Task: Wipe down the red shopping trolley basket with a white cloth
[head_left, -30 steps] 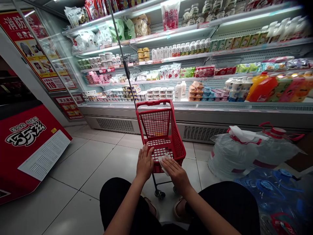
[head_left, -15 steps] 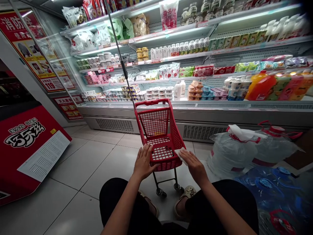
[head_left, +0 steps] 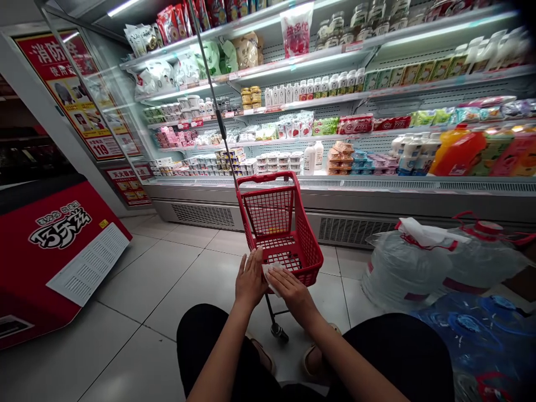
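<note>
A small red shopping cart stands between my knees, a thin dark pole rising from its back left corner. My left hand lies against the near left corner of the basket, fingers stretched out, holding nothing. Close beside it, my right hand presses a folded white wipe onto the basket's near rim. Whether the wipe is paper or cloth I cannot tell. Part of the near rim is hidden behind both hands.
A lit refrigerated display with dairy and drinks runs behind the cart. On the right stand bagged water jugs and blue-topped bottles. A red freezer is at the left, on the tiled floor.
My right hand has slid the wipe leftward along the cart's near rim, from the right corner to beside my left hand. My left hand stays at the left corner. The view has shifted slightly.
</note>
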